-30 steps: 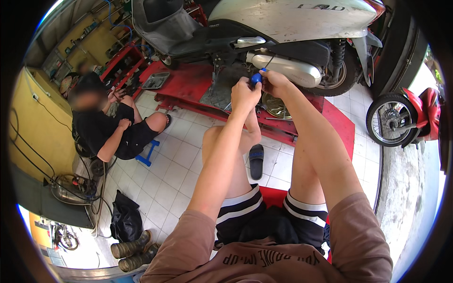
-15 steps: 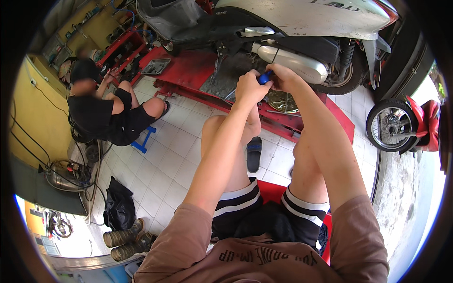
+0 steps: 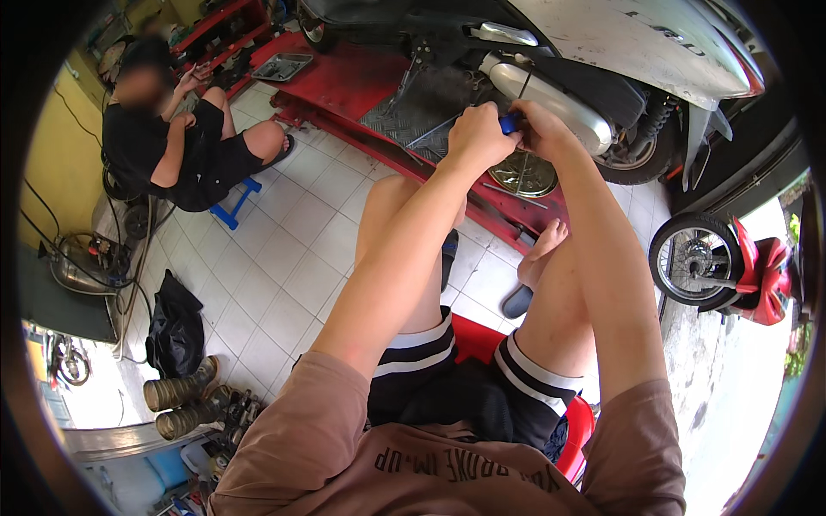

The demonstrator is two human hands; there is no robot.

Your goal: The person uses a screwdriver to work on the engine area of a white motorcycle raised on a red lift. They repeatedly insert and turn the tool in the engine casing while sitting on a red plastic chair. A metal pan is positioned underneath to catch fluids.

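Both my hands meet in front of the silver scooter (image 3: 594, 43), over the near edge of a red lift platform (image 3: 335, 60). Between them is a blue-handled screwdriver (image 3: 509, 124), its thin dark shaft pointing up toward the scooter's silver engine cover (image 3: 551, 107). My left hand (image 3: 480, 136) is closed at the handle, its fingertips turned away from view. The bent fingers of my right hand (image 3: 542, 129) close on the same tool from the other side. Just below my hands, a round shiny metal dish (image 3: 527, 176) lies on the platform.
A metal tray (image 3: 282, 66) lies at the platform's far left. To the left, another person (image 3: 146, 129) sits on a blue stool (image 3: 234, 205). A black bag (image 3: 175, 322) and boots (image 3: 182, 387) lie lower left. A red motorbike's wheel (image 3: 695, 261) stands at right.
The view has shifted, so most of the scene sits differently. My hands stay together on the screwdriver. My right foot now shows bare beside its slipper.
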